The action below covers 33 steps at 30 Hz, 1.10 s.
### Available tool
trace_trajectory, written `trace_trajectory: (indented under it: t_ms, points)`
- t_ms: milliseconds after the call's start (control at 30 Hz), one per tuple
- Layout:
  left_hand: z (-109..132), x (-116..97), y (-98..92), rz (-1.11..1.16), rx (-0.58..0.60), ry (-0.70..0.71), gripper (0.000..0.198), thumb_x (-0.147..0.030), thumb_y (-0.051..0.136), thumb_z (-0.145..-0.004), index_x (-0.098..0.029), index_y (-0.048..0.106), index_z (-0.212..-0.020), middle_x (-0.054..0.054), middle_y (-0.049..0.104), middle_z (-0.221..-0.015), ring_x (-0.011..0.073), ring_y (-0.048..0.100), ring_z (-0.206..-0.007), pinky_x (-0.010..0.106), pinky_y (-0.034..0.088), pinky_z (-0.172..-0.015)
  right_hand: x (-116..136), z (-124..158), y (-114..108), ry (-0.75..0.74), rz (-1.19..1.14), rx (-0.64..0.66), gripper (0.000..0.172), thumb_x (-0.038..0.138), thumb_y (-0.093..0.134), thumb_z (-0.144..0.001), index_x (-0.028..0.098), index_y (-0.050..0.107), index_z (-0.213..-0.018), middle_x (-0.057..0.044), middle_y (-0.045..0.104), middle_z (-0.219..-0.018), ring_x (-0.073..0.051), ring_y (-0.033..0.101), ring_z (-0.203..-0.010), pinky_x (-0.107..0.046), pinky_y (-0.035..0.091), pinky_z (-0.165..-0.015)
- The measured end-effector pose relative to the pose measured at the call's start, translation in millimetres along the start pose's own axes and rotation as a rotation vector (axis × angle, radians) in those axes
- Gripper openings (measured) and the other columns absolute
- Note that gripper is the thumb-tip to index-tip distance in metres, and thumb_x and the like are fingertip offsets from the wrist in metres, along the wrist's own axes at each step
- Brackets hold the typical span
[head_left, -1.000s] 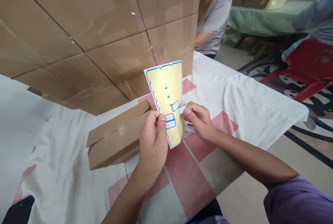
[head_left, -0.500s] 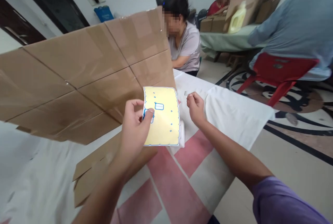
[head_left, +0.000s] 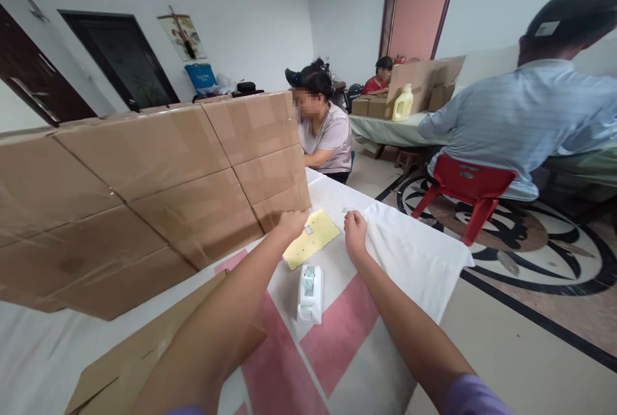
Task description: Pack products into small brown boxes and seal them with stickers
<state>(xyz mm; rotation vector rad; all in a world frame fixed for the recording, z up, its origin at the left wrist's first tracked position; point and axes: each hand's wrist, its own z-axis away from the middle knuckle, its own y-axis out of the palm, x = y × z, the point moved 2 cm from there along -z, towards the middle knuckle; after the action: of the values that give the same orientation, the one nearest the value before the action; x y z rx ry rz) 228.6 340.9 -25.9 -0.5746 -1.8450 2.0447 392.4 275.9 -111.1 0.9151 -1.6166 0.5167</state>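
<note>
My left hand (head_left: 292, 225) is closed at the far left edge of a yellow paper sheet (head_left: 318, 238) with a scalloped border and small printed marks. The sheet is low over the white tablecloth, and the hand partly hides it. To its right, my right hand (head_left: 355, 233) pinches a small clear strip (head_left: 348, 210) that looks like tape. Nearer to me than the sheet, a white tape dispenser (head_left: 310, 296) stands on the cloth.
Stacked cardboard boxes (head_left: 168, 190) form a wall on the left. Flattened cardboard (head_left: 144, 351) lies in front. A person (head_left: 330, 135) sits beyond the boxes; another sits on a red chair (head_left: 475, 184) at right. A yellow jug (head_left: 403, 104) stands on a farther table.
My left hand has carried the yellow sheet away from me and lowered it toward the table, uncovering the tape dispenser. My right hand keeps its strip. The head view has tilted up.
</note>
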Motion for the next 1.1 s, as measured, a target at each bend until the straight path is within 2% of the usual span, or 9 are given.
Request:
trace_trajectory:
  t_ms: [100, 267, 433, 567, 633, 700, 833, 967, 1100]
  points:
    - [0.6, -2.8, 4.6, -0.084, 0.005, 0.039, 0.037, -0.039, 0.063, -0.095, -0.017, 0.061, -0.125, 0.010, 0.063, -0.128, 0.0235, 0.063, -0.112, 0.047, 0.055, -0.095, 5.0, 2.7, 3.0, -0.071, 0.037, -0.002, 0.032, 0.045, 0.047, -0.091, 0.023, 0.037, -0.069, 0.004, 0.039, -0.065, -0.013, 0.034, -0.062, -0.028, 0.028, -0.058]
    - [27.1, 1.6, -30.8, -0.100, -0.099, 0.078, 0.036, -0.043, 0.053, -0.098, -0.021, 0.061, -0.125, 0.010, 0.069, -0.118, 0.0281, 0.065, -0.112, 0.043, 0.052, -0.092, 29.7, 28.5, 12.5, -0.196, 0.078, 0.197, 0.033, 0.046, 0.051, -0.094, 0.022, 0.048, -0.072, 0.004, 0.042, -0.064, -0.014, 0.038, -0.062, -0.029, 0.031, -0.060]
    - [113.2, 10.9, -57.4, 0.117, -0.201, 0.178, 0.048, -0.058, 0.057, -0.092, -0.032, 0.054, -0.133, 0.001, 0.072, -0.115, 0.0202, 0.068, -0.093, 0.030, 0.047, -0.074, 56.5, 75.4, 28.5, -0.355, 0.015, 0.535, 0.033, 0.043, 0.046, -0.100, 0.023, 0.050, -0.075, 0.002, 0.047, -0.066, -0.014, 0.042, -0.059, -0.029, 0.034, -0.061]
    - [177.8, 14.4, -53.5, 0.255, -0.246, 0.244, 0.023, -0.045, 0.054, -0.097, -0.027, 0.069, -0.099, -0.001, 0.072, -0.095, 0.0136, 0.063, -0.076, 0.026, 0.041, -0.064, 66.7, 114.6, 38.0, -0.417, -0.048, 0.755, 0.029, 0.040, 0.047, -0.101, 0.022, 0.057, -0.080, 0.001, 0.050, -0.065, -0.013, 0.042, -0.057, -0.029, 0.034, -0.060]
    - [199.3, 18.3, -50.4, 0.115, -0.336, 0.308, 0.024, -0.035, 0.050, -0.099, -0.026, 0.069, -0.087, 0.000, 0.071, -0.088, 0.0139, 0.061, -0.076, 0.028, 0.038, -0.063, 70.4, 129.2, 40.8, -0.333, -0.133, 0.800, 0.023, 0.043, 0.052, -0.099, 0.022, 0.062, -0.093, 0.001, 0.052, -0.067, -0.013, 0.044, -0.059, -0.028, 0.035, -0.059]
    - [216.0, 22.7, -49.2, -0.083, -0.436, 0.390, 0.022, -0.026, 0.051, -0.098, -0.027, 0.068, -0.084, 0.000, 0.069, -0.081, 0.0150, 0.058, -0.072, 0.030, 0.035, -0.060, 74.7, 141.0, 43.7, -0.123, -0.243, 0.868, 0.028, 0.048, 0.053, -0.097, 0.021, 0.061, -0.098, 0.001, 0.053, -0.066, -0.014, 0.045, -0.059, -0.028, 0.034, -0.057]
    - [239.9, 25.6, -48.7, -0.305, -0.476, 0.510, 0.026, -0.017, 0.055, -0.092, -0.028, 0.062, -0.070, -0.002, 0.059, -0.062, 0.0146, 0.045, -0.054, 0.033, 0.024, -0.050, 89.0, 164.0, 49.3, 0.343, -0.403, 1.122, 0.039, 0.051, 0.047, -0.097, 0.020, 0.056, -0.076, 0.002, 0.051, -0.056, -0.011, 0.038, -0.050, -0.026, 0.025, -0.048]
    - [254.4, 22.8, -46.7, -0.268, -0.438, 0.445, 0.025, -0.018, 0.056, -0.092, -0.029, 0.063, -0.071, 0.000, 0.060, -0.064, 0.0151, 0.049, -0.056, 0.033, 0.025, -0.048, 97.9, 177.5, 50.0, 0.339, -0.436, 1.157, 0.028, 0.034, 0.060, -0.089, 0.020, 0.052, -0.066, 0.005, 0.047, -0.056, -0.009, 0.037, -0.052, -0.025, 0.029, -0.052]
    - [262.3, 23.1, -42.6, -0.155, -0.363, 0.365, 0.018, -0.020, 0.057, -0.091, -0.031, 0.067, -0.079, 0.001, 0.061, -0.066, 0.0166, 0.053, -0.058, 0.033, 0.025, -0.048, 88.1, 181.0, 49.7, 0.344, -0.481, 1.149, 0.019, 0.032, 0.059, -0.090, 0.019, 0.059, -0.077, 0.005, 0.048, -0.059, -0.009, 0.036, -0.053, -0.025, 0.028, -0.052]
